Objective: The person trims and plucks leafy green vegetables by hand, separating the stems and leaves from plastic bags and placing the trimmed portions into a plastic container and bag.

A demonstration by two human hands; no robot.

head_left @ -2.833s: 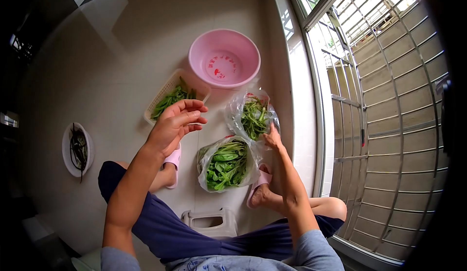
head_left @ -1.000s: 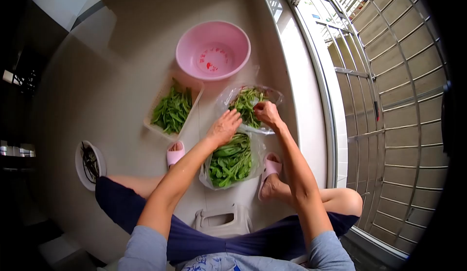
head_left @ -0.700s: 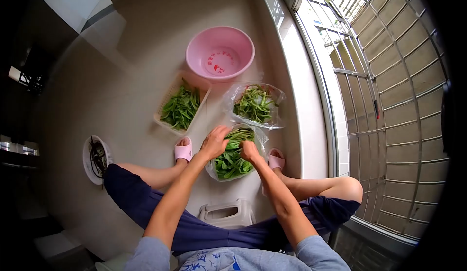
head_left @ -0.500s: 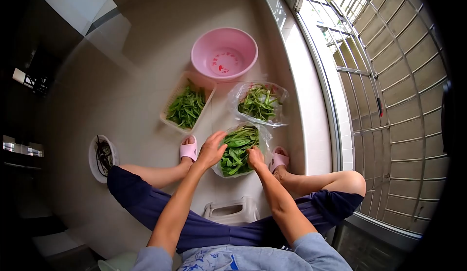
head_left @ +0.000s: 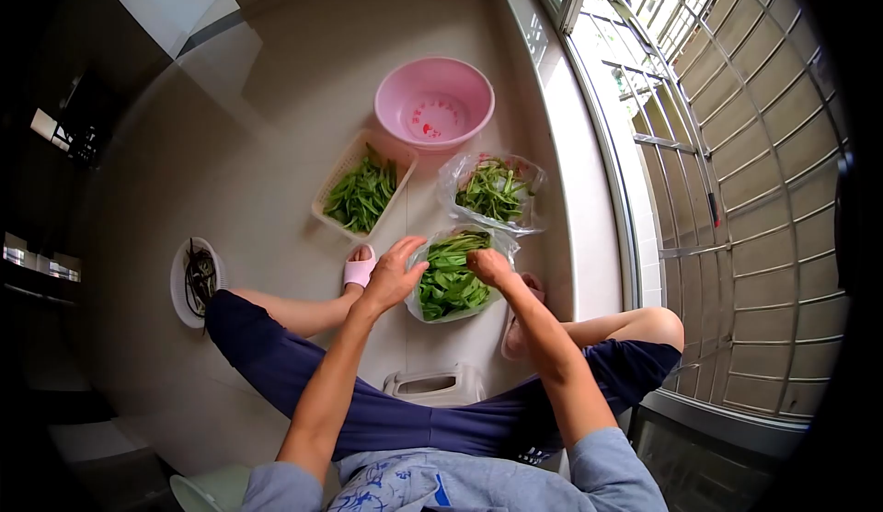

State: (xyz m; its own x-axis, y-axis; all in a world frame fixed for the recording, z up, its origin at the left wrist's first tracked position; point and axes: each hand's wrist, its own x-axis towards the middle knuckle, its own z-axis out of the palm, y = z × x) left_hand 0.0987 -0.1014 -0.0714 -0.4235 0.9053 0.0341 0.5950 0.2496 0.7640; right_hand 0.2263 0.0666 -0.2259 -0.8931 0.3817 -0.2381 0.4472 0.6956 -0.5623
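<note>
At the centre of the frame, the nearer plastic bag (head_left: pixel 416 302) of leafy greens (head_left: pixel 452 284) sits on the floor (head_left: pixel 267 176). The right hand (head_left: pixel 491 268) is over the greens' upper right, fingers curled in — whether it grips a stem, I cannot tell. The left hand (head_left: pixel 395 276) is open at the bag's left edge, fingers loosely bent. Above lie a rectangular basket (head_left: pixel 322 197) of greens, a second bag (head_left: pixel 451 181) — and a pink basin (head_left: pixel 434 103).
</note>
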